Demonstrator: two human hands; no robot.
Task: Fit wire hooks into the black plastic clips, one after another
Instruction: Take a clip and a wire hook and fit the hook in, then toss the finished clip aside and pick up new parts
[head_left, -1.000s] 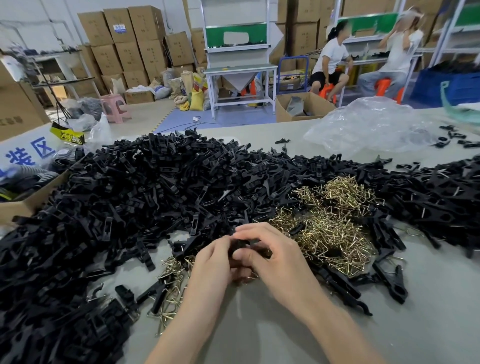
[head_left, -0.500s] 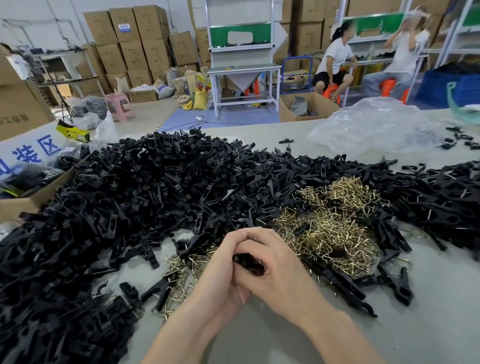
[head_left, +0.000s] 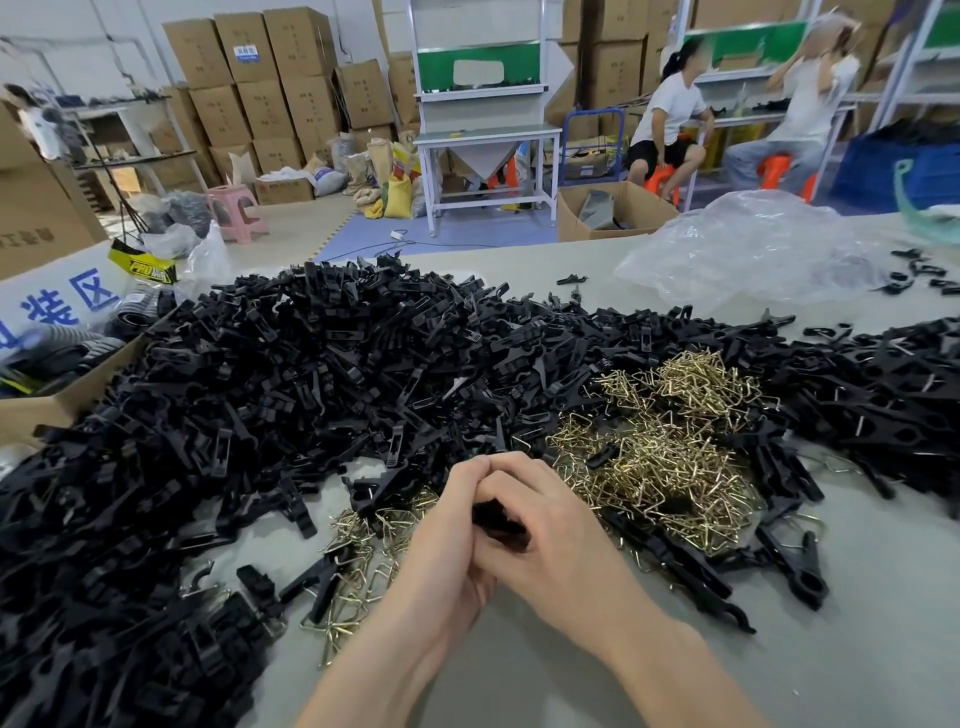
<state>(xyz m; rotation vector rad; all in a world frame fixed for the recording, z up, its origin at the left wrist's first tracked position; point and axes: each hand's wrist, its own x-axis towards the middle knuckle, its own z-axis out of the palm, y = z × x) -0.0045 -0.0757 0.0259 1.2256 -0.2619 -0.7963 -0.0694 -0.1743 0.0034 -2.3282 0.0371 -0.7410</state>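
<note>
My left hand (head_left: 447, 540) and my right hand (head_left: 550, 540) are pressed together low in the middle, fingers curled round one black plastic clip (head_left: 496, 517), which shows only as a dark patch between them. Any wire hook in the grip is hidden. A broad heap of black clips (head_left: 291, 395) covers the table's left and middle. A pile of brass-coloured wire hooks (head_left: 660, 452) lies just right of my hands, and a smaller scatter of hooks (head_left: 363, 551) lies to their left.
More black clips (head_left: 893, 395) are heaped at the right, with some loose ones (head_left: 795, 566) near my right wrist. A crumpled clear plastic bag (head_left: 748, 249) sits at the back right. A cardboard box (head_left: 47, 405) borders the table's left. Two people sit at benches beyond.
My hands have drawn closer together and clasped tighter over the clip, moving slightly toward me. The piles have not moved.
</note>
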